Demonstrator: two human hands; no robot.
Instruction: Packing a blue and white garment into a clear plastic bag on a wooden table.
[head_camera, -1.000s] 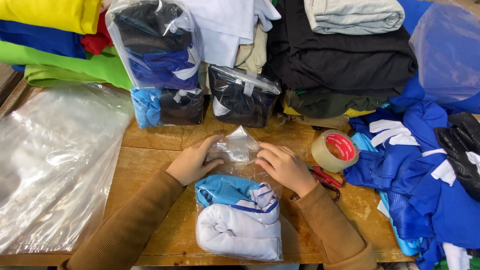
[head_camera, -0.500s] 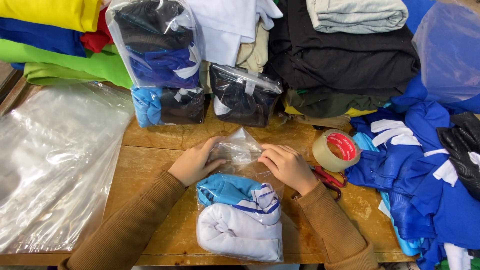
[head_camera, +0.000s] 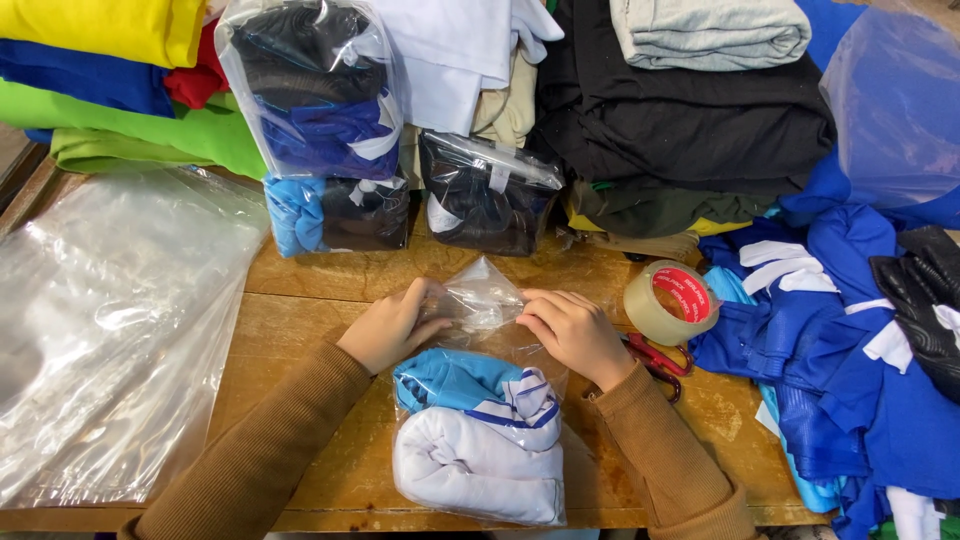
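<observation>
Left hand: fingers curled shut on the loose mouth of the clear bag
Right hand: fingers bent, pinching the same bag mouth from the other side
Why: both gather the empty flap, seemingly to press it flat against the clothes
Bundle: rolled white and blue clothes in the bag, on the wooden table just below the hands
Long axis: runs from the person toward the hands, open end pointing away
Nearby: tape roll and red scissors right of the right hand

Left hand and right hand on the gathered mouth of a clear bag of rolled clothes.
</observation>
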